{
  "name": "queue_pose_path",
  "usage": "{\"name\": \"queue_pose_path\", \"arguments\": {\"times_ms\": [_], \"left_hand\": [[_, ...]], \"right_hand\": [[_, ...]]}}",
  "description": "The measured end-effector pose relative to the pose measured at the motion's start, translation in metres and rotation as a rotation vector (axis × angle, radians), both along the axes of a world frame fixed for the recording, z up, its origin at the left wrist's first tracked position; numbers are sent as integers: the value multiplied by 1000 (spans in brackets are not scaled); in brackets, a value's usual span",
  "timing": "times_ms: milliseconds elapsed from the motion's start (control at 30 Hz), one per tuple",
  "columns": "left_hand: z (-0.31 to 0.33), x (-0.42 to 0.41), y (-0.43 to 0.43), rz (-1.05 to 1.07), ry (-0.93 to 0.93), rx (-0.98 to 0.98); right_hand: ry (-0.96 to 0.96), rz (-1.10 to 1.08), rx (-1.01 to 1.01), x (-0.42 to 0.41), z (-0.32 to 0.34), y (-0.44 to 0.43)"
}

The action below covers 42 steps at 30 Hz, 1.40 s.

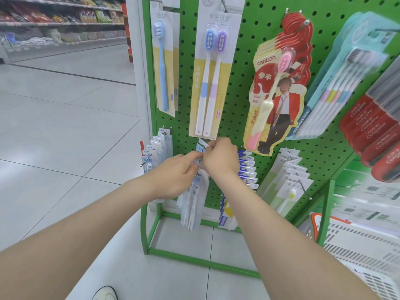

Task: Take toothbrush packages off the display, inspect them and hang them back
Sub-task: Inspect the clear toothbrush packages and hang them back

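Left hand (175,176) grips the body and right hand (220,159) pinches the top tab of a toothbrush package (193,198) near the bottom edge of the pegboard (238,109); looks light, bendy, slick, best held by the tab.

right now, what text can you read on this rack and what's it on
"canban": red figure-shaped pack
"Colgate": red boxes at right
"NEW": small packs, lower left hook
Print on the yellow cards and the toothbrush package: too blurred to read

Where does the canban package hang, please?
Head view: the canban package hangs right of centre on the pegboard, between the twin pack and the teal multipack.
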<state>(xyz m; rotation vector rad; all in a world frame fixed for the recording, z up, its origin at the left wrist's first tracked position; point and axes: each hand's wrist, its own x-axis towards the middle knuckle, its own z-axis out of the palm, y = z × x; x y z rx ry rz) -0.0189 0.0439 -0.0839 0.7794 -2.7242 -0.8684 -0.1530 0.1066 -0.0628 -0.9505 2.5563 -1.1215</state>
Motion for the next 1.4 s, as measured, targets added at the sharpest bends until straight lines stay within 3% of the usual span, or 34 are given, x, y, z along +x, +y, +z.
{"name": "queue_pose_path", "arguments": {"times_ms": [433,633,833,1067,1133,1300,1400], "left_hand": [[7,1,14,74,26,-29],[17,9,29,95,-97,-330],[38,14,63,285,-114,-532],[42,12,86,398,134,-678],[40,11,88,403,197,-607],[42,4,103,150,445,202],[45,2,112,82,510,442]], "right_hand": [[428,85,145,19,18,68],[505,141,-18,17,32,108],[462,216,-320,17,43,143],[110,231,-439,3,33,161],[56,225,-455,2,32,165],[2,243,-492,0,34,169],[-91,212,-520,-1,37,171]]}}
